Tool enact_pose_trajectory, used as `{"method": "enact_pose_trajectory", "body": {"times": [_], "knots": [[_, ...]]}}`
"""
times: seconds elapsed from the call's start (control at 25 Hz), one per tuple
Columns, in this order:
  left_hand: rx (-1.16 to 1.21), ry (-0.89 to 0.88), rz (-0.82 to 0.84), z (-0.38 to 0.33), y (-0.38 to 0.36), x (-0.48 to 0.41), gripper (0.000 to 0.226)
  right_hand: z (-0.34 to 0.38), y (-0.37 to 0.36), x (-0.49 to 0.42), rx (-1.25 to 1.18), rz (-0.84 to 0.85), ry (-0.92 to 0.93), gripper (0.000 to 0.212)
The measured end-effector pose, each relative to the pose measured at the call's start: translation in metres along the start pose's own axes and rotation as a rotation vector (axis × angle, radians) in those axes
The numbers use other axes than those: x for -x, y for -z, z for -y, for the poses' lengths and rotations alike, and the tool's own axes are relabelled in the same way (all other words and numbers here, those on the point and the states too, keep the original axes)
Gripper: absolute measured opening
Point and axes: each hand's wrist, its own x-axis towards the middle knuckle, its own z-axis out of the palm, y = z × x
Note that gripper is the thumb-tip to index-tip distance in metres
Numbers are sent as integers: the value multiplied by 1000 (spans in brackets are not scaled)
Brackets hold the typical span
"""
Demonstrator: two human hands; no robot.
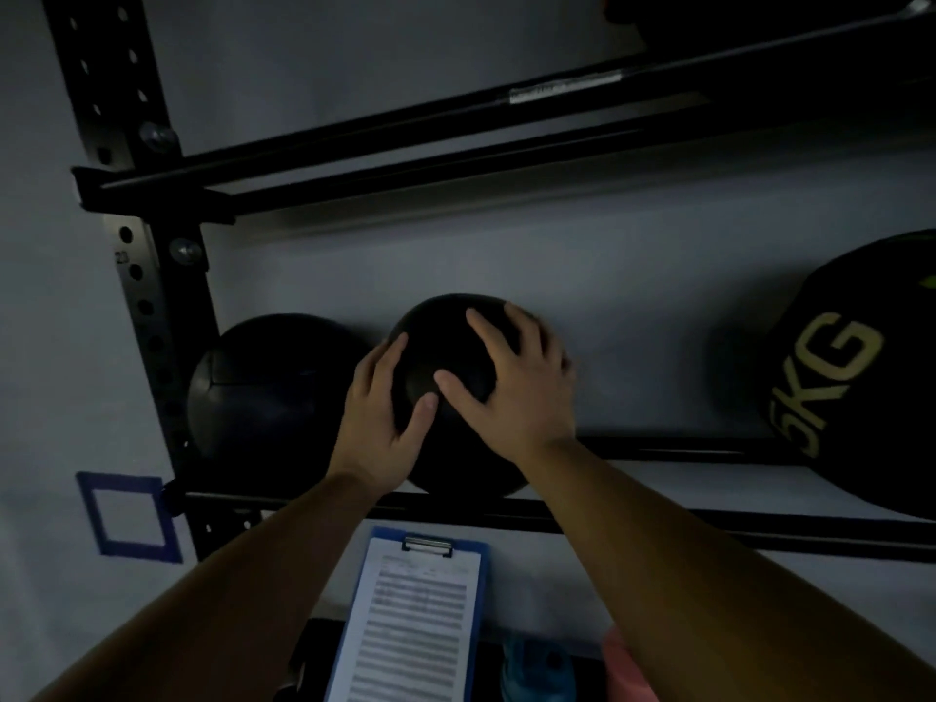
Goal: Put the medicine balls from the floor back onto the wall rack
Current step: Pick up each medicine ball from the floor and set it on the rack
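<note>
Ball (445, 347): black, sits on the rack (633, 519), low rail, next to another ball (268, 387).
Left hand (377, 412): grip spread, pressed on the ball's left side.
Right hand (516, 382): grip spread over its top.
Big ball (851, 377): far right, apart.

Single head-worn wide-angle view, close to the pale wall, tilted so the black perforated steel wall rack (152, 306) slants across the far side, with a blue clipboard of printed paper (410, 620) near the bottom edge.
</note>
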Motion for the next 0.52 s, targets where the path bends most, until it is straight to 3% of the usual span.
{"method": "enact_pose_trajectory", "body": {"times": [0.2,0.4,0.52], "knots": [[-169,133,346,-33,59,-24,89,10,60,-12,54,420,-22,87],[-215,-51,467,-49,88,-14,69,15,131,10,51,377,-120,63],[-156,-120,518,-60,105,-1,75,15,171,59,88,351,-242,59]]}}
